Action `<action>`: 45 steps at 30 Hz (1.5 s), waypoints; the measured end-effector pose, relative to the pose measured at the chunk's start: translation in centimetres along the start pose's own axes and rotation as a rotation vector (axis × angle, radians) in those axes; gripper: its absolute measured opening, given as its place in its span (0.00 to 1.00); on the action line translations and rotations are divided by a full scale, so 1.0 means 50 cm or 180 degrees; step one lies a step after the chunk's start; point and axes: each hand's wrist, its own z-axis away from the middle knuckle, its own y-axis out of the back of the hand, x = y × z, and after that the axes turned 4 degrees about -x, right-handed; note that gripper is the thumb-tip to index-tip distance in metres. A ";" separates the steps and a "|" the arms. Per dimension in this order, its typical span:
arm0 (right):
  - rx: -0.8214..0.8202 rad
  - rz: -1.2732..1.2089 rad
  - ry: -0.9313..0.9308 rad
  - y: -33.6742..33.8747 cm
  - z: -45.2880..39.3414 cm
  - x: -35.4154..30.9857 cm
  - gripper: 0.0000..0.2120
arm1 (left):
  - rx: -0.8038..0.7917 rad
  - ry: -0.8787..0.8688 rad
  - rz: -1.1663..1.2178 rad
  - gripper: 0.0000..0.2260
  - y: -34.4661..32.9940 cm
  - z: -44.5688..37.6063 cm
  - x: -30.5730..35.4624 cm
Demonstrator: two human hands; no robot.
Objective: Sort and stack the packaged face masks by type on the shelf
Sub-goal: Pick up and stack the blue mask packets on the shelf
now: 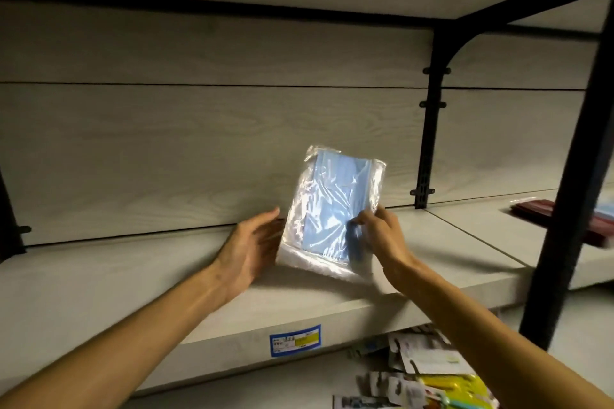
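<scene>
A clear plastic pack of blue face masks (329,209) stands tilted on the grey shelf (133,276), leaning back toward the wood-grain panel. My right hand (382,236) pinches the pack's lower right side, thumb in front. At the pack's left edge is my left hand (252,249), fingers straight and palm toward the plastic; I cannot tell whether it touches. A dark red mask pack (538,209) and a light blue one (604,211) lie on the shelf section at the far right.
A black upright post (578,159) and a bracket (428,143) divide the shelf bays. Another shelf hangs overhead. Several carded packages (428,372), one yellow, lie on the lower shelf at the bottom right. A blue price label (295,340) sticks to the shelf front.
</scene>
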 end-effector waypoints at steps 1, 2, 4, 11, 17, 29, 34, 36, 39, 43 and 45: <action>-0.0142 0.0159 0.0110 0.017 0.004 -0.001 0.08 | -0.0139 0.0032 -0.0283 0.18 0.002 -0.006 -0.002; -0.0255 0.0358 0.0202 0.033 0.007 0.001 0.08 | -0.0293 0.0062 -0.0560 0.17 -0.003 -0.012 -0.007; -0.0300 0.0711 0.0363 0.061 0.013 0.006 0.09 | -0.0424 0.0067 -0.0888 0.18 -0.020 -0.027 -0.025; 0.0101 0.1349 0.0688 0.131 0.039 -0.005 0.08 | -0.0097 -0.0205 -0.0903 0.25 -0.149 -0.052 -0.062; 0.0253 0.1725 0.1635 0.241 0.116 -0.029 0.04 | 0.0498 -0.1117 -0.1525 0.11 -0.311 -0.021 -0.111; 0.0286 0.1526 0.1529 0.659 0.278 -0.048 0.12 | 0.0438 -0.1923 -0.2317 0.17 -0.742 0.048 -0.249; 0.0065 0.0638 0.0859 0.775 0.277 -0.022 0.15 | 0.0039 -0.1359 -0.2123 0.17 -0.849 0.015 -0.299; 0.0052 0.0449 0.0653 0.812 0.265 -0.014 0.12 | -0.0085 -0.1032 -0.1931 0.16 -0.875 -0.006 -0.317; 0.0157 0.0596 0.0294 0.856 0.240 -0.015 0.07 | -0.0077 -0.0604 -0.1847 0.12 -0.906 -0.050 -0.339; 0.0232 0.0595 0.0310 0.893 0.219 -0.009 0.09 | -0.0040 -0.0530 -0.1948 0.06 -0.924 -0.095 -0.351; 0.0146 0.0483 0.0664 0.895 0.224 -0.006 0.11 | -0.0210 -0.0920 -0.1918 0.07 -0.920 -0.095 -0.351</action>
